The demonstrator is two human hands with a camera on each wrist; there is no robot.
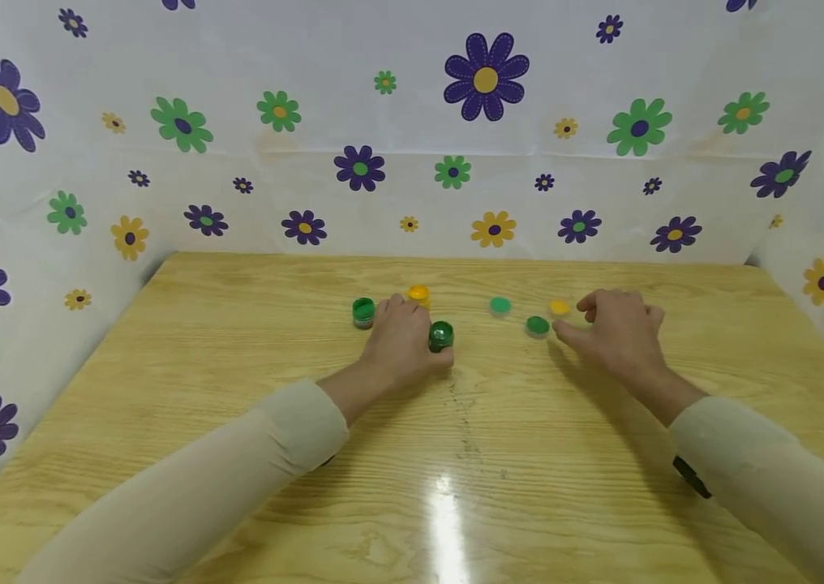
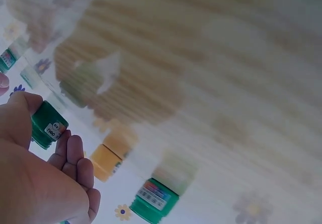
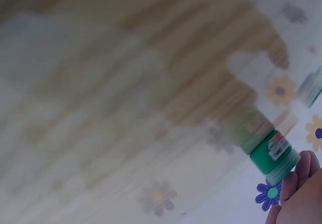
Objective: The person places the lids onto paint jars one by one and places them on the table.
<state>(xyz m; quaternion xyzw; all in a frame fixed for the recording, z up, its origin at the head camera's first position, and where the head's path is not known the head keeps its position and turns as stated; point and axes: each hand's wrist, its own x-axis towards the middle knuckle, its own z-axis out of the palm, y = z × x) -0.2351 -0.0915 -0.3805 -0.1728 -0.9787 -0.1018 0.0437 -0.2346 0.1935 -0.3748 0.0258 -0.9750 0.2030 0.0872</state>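
Note:
My left hand (image 1: 399,341) holds a small green paint jar (image 1: 442,336) between thumb and curled fingers. Its label shows on the paint jar (image 2: 49,125) in the left wrist view. Just beyond that hand stand a yellow paint jar (image 1: 419,294) and, to the left, another green paint jar (image 1: 363,313). My right hand (image 1: 620,332) has thumb and fingers spread, nothing between them. Close to its fingertips is a green item (image 1: 537,326); in the right wrist view a labelled green jar (image 3: 269,152) with a clear top stands by the fingers.
A pale green lid (image 1: 499,306) and a yellow lid (image 1: 559,307) lie near the right hand. The glossy wooden table (image 1: 412,438) mirrors hands and jars. Behind it hangs a white flower-patterned sheet (image 1: 412,122).

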